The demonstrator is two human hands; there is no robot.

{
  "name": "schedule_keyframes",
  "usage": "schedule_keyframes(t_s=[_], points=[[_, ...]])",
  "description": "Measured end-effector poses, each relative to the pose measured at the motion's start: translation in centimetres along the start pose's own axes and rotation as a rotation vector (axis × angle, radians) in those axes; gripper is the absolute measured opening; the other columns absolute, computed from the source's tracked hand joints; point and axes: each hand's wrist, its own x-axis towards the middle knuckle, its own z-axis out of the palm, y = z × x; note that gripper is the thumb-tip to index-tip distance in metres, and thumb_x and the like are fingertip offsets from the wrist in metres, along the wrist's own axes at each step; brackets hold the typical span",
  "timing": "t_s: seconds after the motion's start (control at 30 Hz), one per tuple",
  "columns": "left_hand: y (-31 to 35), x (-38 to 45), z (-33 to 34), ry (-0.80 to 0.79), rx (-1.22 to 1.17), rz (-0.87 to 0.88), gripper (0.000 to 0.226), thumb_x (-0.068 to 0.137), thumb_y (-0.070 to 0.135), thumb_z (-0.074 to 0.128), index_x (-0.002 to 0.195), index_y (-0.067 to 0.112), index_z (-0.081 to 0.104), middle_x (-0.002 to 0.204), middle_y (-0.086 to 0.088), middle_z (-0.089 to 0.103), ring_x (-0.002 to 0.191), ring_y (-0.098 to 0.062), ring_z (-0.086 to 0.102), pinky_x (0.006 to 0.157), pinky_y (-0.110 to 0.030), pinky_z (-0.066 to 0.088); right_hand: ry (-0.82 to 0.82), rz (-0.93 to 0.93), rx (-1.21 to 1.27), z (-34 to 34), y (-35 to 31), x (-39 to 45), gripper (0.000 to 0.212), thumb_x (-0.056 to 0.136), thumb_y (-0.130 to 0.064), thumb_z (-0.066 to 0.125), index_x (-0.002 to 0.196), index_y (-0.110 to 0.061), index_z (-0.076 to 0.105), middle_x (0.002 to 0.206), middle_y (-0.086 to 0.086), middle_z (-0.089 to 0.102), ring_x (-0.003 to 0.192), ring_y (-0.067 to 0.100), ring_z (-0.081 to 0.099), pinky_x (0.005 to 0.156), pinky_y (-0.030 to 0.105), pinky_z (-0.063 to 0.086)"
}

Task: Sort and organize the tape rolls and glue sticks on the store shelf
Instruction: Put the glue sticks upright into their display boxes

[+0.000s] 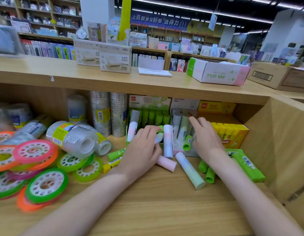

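Sorting loose glue sticks w/ left hand (pixel 144 147) curled round a pastel glue stick (pixel 159 137) at the green display box (pixel 130 123), right hand (pixel 205 135) open, holding nothing, over the white box (pixel 185 103); best stand each upright w/ its own color.

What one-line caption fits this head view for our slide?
Two hands, left hand and right hand, sort pastel glue sticks beside tape rolls on a wooden shelf.

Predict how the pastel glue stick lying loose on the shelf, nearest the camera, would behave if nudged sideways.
The pastel glue stick is a smooth cylinder lying on its side on the bare wooden shelf, so it would probably roll. It looks rigid, likely light, and unlikely to bend.
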Motion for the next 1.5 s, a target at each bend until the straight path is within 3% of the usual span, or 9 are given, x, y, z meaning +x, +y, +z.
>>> schedule_keyframes(t_s=[0.13,0.2,0.3,0.67,0.77,0.93,1.1,1.27,1.5], points=[[-0.3,0.2,0.0,-0.003,-0.037,-0.061,0.032,0.083,0.017,0.041,0.111,0.008,0.054,0.106,-0.002,0.056,0.092,-0.019,0.050,0.080,-0.023,0.035,0.290,-0.156,0.214,-0.2,-0.3,-1.4,0.047,0.087,0.001,0.051,0.131,-0.013,0.048,0.106,0.011,0.057,0.100,0.028,0.048,0.078,0.035,0.042],[-0.6,0.2,0.0,0.004,-0.093,-0.105,0.029,0.085,0.011,0.044,0.113,0.008,0.053,0.109,-0.002,0.055,0.099,-0.019,0.051,0.083,-0.025,0.037,0.209,-0.161,0.369,-0.4,-1.5,-2.0,0.013,0.088,-0.019,0.057,0.101,-0.016,0.059,0.080,0.002,0.064,0.086,0.024,0.054,0.069,0.033,0.040],[-0.8,0.3,0.0,0.024,-0.128,-0.125,0.029,0.086,0.000,0.046,0.114,0.008,0.051,0.112,-0.003,0.052,0.105,-0.020,0.051,0.084,-0.024,0.038,-0.043,-0.087,0.421,0.7,-3.2,-1.9,0.030,0.077,-0.035,0.070,0.081,-0.016,0.046,0.075,0.001,0.061,0.081,0.019,0.051,0.067,0.034,0.040],[-1.1,0.5,0.0,0.061,-0.138,-0.132,0.034,0.084,-0.003,0.047,0.115,0.009,0.051,0.112,-0.002,0.052,0.101,-0.018,0.050,0.080,-0.023,0.038,0.095,-0.116,0.096,0.7,-4.6,-2.5,0.030,0.085,-0.019,0.050,0.111,-0.013,0.037,0.080,0.005,0.055,0.078,0.027,0.048,0.069,0.032,0.034],[-1.2,0.5,0.1,0.048,-0.137,-0.127,0.032,0.086,-0.001,0.046,0.116,0.010,0.050,0.113,0.000,0.051,0.104,-0.017,0.050,0.083,-0.026,0.040,0.045,-0.101,0.197,0.7,-4.5,-2.8,0.032,0.085,-0.036,0.054,0.107,-0.019,0.039,0.087,-0.002,0.055,0.091,0.024,0.052,0.081,0.035,0.037],[-1.3,0.7,0.2,0.042,-0.159,-0.131,0.032,0.084,-0.002,0.046,0.114,0.008,0.051,0.112,-0.001,0.053,0.104,-0.018,0.052,0.083,-0.023,0.038,-0.133,0.013,-0.088,1.0,-5.9,-1.6,0.064,0.075,-0.056,0.060,0.118,-0.018,0.030,0.113,0.001,0.055,0.111,0.024,0.047,0.081,0.038,0.028],[-1.3,0.6,0.1,0.044,-0.129,-0.129,0.030,0.085,0.000,0.048,0.113,0.008,0.052,0.111,-0.003,0.053,0.101,-0.018,0.051,0.079,-0.023,0.038,-0.066,-0.010,-0.063,0.0,-6.0,-1.6,0.040,0.081,-0.034,0.055,0.110,-0.016,0.034,0.086,0.002,0.054,0.091,0.030,0.057,0.069,0.034,0.033],[-1.1,0.4,0.0,0.038,-0.088,-0.100,0.033,0.085,0.002,0.045,0.115,0.009,0.054,0.114,-0.003,0.050,0.101,-0.021,0.049,0.080,-0.028,0.041,0.132,0.004,0.388,-1.2,-2.9,-2.1,0.020,0.079,-0.010,0.060,0.095,-0.020,0.053,0.069,-0.004,0.058,0.064,0.019,0.056,0.052,0.025,0.043],[-1.0,0.4,0.2,-0.006,-0.041,-0.106,0.035,0.085,0.000,0.050,0.118,0.009,0.058,0.121,-0.006,0.049,0.109,-0.022,0.044,0.091,-0.027,0.035,-0.044,0.344,1.648,-2.5,2.3,-3.3,0.026,0.083,0.015,0.050,0.092,-0.006,0.061,0.110,0.013,0.060,0.084,0.019,0.068,0.071,0.019,0.054]])
